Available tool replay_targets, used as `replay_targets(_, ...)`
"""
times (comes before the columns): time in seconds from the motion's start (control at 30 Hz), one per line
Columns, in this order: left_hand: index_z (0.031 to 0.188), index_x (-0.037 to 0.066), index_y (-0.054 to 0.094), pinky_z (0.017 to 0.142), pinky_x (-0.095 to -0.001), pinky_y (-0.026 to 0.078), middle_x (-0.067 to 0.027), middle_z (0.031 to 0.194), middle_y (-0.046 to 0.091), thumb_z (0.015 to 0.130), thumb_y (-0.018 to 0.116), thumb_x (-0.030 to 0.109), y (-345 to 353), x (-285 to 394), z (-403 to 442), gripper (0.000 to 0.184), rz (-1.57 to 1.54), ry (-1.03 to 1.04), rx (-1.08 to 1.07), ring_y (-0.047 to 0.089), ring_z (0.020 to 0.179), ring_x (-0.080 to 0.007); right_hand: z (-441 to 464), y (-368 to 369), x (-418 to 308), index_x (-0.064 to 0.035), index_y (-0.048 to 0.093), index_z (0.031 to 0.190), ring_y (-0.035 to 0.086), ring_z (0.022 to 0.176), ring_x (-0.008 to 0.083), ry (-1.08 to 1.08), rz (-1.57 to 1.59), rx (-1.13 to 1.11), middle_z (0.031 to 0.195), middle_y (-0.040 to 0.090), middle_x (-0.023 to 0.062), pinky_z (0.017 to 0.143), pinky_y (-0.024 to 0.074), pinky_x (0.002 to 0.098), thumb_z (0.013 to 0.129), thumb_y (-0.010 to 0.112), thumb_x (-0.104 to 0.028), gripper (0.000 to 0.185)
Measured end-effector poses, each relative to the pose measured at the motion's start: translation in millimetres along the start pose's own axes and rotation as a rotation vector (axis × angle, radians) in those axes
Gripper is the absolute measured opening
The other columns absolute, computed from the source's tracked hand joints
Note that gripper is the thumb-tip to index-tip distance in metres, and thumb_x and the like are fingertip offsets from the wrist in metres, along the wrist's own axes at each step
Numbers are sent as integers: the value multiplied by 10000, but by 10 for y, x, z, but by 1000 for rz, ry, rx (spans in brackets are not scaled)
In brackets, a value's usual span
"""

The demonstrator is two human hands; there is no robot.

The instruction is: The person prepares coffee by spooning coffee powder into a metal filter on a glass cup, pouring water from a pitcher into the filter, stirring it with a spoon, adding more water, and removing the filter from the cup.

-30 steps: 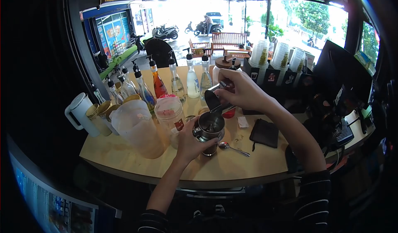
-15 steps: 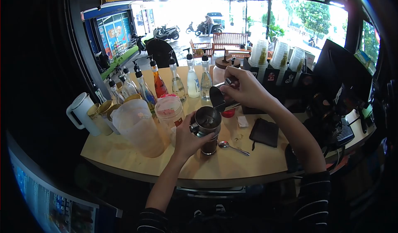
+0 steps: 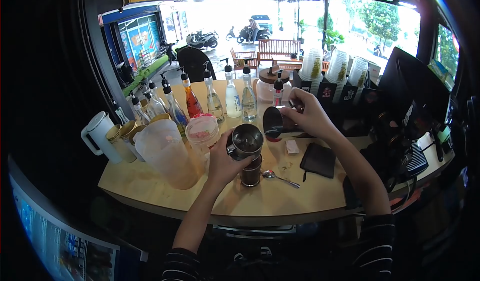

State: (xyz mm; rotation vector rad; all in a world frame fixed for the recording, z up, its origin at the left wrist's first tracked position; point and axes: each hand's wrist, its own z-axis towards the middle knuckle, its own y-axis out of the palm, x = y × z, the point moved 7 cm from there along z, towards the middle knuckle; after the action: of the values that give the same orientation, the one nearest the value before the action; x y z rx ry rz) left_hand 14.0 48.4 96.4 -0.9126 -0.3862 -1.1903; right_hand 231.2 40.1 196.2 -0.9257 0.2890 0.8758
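A metal cup (image 3: 247, 139) is in the grasp of my left hand (image 3: 223, 160), its open top facing up toward the camera. Beneath it, a glass of dark contents (image 3: 251, 174) stands on the wooden counter (image 3: 220, 201). My right hand (image 3: 312, 115) is closed around the handle of a metal pitcher (image 3: 274, 122), which is tipped with its mouth facing left, to the right of the cup and apart from it. What lies inside the cup is too dark to tell. A spoon (image 3: 281, 179) rests right of the glass.
Pump bottles (image 3: 214, 101) line the back. At left stand a large plastic pitcher (image 3: 162, 151), a white jug (image 3: 101, 136) and a pink-topped container (image 3: 202, 129). A black pouch (image 3: 318, 160) lies at right, near stacked plastic cups (image 3: 312, 65) and a dark screen (image 3: 412, 86).
The pitcher in my right hand has moved right, away from the cup. My left hand has shifted the cup slightly up and left, uncovering more of the glass.
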Motion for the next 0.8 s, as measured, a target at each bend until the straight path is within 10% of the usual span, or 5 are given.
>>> replay_targets(0.27, 1251, 32, 467, 922, -367, 498, -155, 1119, 603, 577, 832, 127, 13, -40, -2, 772, 40, 51, -32, 622, 1058, -277, -343, 83, 746, -55, 487, 772, 456, 645, 11, 346, 554, 115, 685, 507, -44, 566, 380, 198, 845, 692, -88, 220)
replay_targets(0.8, 1291, 64, 418, 927, -359, 509, -131, 1207, 521, 591, 814, 61, -3, 78, -64, 805, 92, 239, 21, 568, 1113, -288, -1324, 831, 1926, -94, 460, 750, 448, 550, 62, 620, 989, 393, 633, 487, -16, 536, 356, 215, 856, 638, -47, 213)
